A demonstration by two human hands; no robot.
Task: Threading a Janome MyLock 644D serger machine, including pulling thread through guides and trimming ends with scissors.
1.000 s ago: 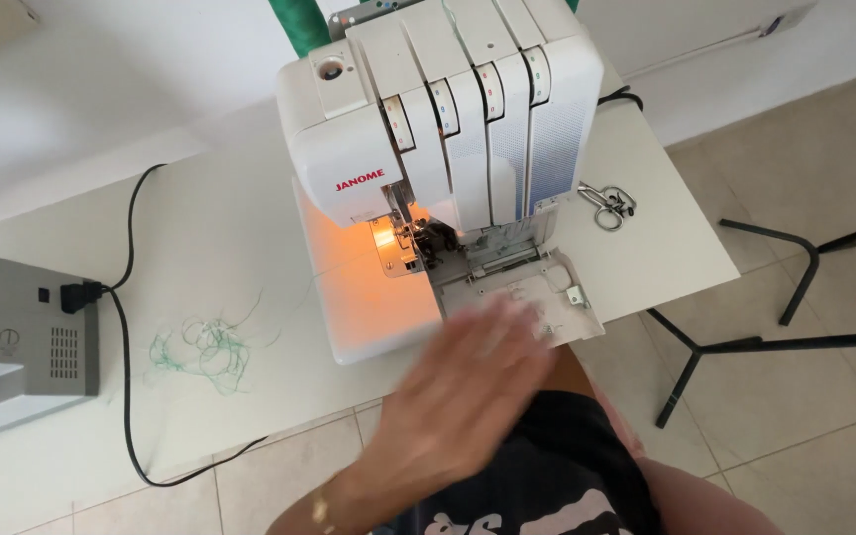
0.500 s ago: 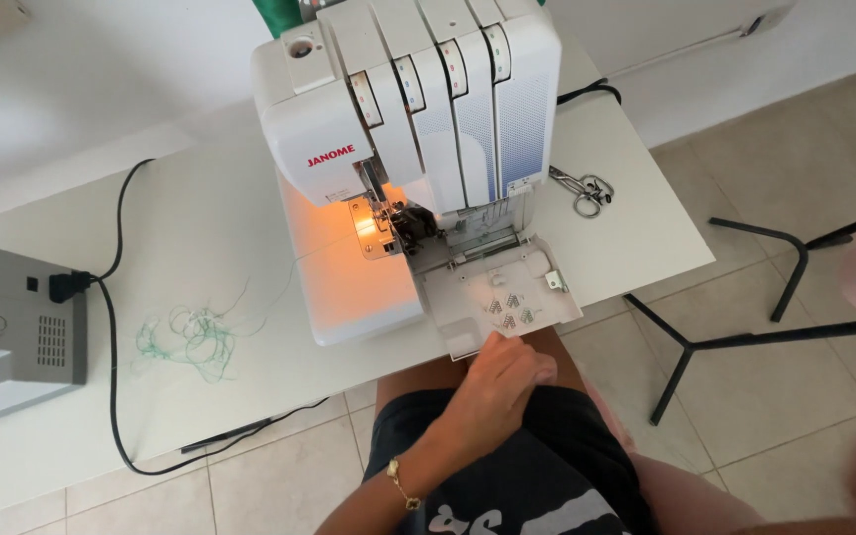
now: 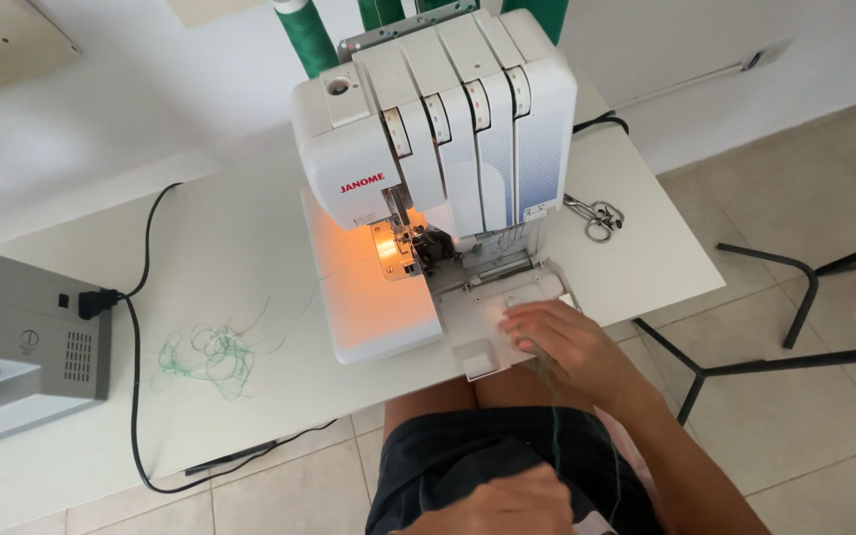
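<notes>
A white overlock sewing machine [image 3: 448, 149] stands on a white table [image 3: 200, 248], its needle lamp glowing orange. The lower front cover [image 3: 492, 332] hangs open toward me. My right hand [image 3: 567, 347] rests on that cover with its fingers curled down; what they pinch is hidden. A thin green thread [image 3: 552, 426] runs from under this hand down to my left hand [image 3: 502, 505]. That hand is closed at the bottom edge, over my dark shorts, and appears to hold the thread's end.
A tangle of green thread scraps [image 3: 205, 357] lies left of the machine. Small metal snips [image 3: 594, 216] lie to its right. A grey machine [image 3: 22, 342] with a black power cable [image 3: 136, 327] sits at the far left. Black chair legs [image 3: 795, 317] stand on the tiled floor.
One hand has dropped from in front of the machine to my lap. My right hand has come up onto the open cover, and a green thread now stretches between the hands.
</notes>
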